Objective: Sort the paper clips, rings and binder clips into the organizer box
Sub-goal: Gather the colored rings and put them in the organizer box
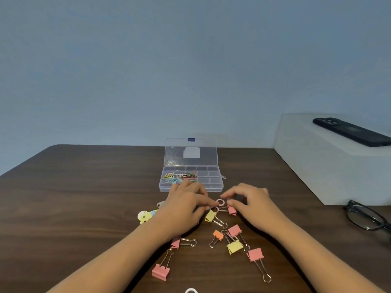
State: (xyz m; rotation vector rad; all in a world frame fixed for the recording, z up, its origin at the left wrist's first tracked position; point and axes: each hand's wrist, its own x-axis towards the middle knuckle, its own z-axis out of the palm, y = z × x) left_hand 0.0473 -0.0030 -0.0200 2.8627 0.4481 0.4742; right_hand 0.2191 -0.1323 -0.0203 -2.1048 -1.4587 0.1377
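Left hand (186,206): we see it palm down over the table, fingers reaching out fairly straight, the forefinger tip touching the left edge of the pink ring (220,201); it grasps nothing.
Right hand (249,204): palm down, thumb and forefinger curled in toward the right edge of the same ring; we cannot tell whether they pinch it or only touch it.
Table (84,197): dark brown wood, carrying everything below.
White box (330,166): at the far right of the table, against the wall.
Organizer box (211,182): clear plastic, just beyond the hands, its lid standing open at the back.
Phone (351,132): black, lying camera side up on top of the white box.
Glasses (366,216): dark frame, on the table in front of the white box.
Binder clips (234,247): we count eight loose on the table, pink, yellow and one orange, spread between and under the forearms, none in the organizer box.
Paper clips (179,175): a mixed-colour heap in a left compartment of the organizer box.
Pink ring: between the two hands, just in front of the organizer box and above a yellow binder clip.
White ring (191,290): at the bottom edge, partly cut off.
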